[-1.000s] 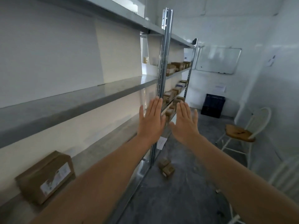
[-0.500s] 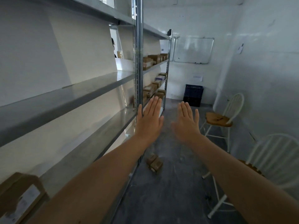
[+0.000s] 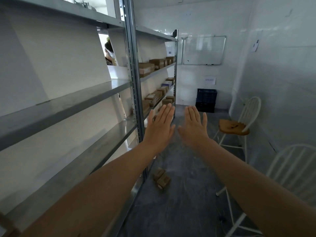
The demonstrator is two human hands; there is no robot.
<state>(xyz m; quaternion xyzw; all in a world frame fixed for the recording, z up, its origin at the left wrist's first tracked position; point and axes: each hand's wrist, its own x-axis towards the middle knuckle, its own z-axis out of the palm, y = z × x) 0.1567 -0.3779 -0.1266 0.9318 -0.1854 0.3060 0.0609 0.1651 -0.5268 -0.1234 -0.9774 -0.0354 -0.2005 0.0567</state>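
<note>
On the grey floor two boxes are seen beside the rack. The left hand and right hand are held flat above them, fingers straight, nothing gripped

Both hands were held flat in open air above the aisle. The left hand was just beside the perforated grey steel upright of the shelving. The right hand was level with it, a narrow gap between the thumbs.

The gaps between the grey metal shelf boards left of the upright gave open access inward. Beyond the upright, brown cardboard boxes occupied the far bay's shelves.

Two small brown cardboard packets lay on the grey concrete floor near the upright's foot. On the right, a white spindle-back chair with a wooden seat and a nearer white spindle-back chair narrowed the aisle. A dark blue plastic crate stood at the far wall.
</note>
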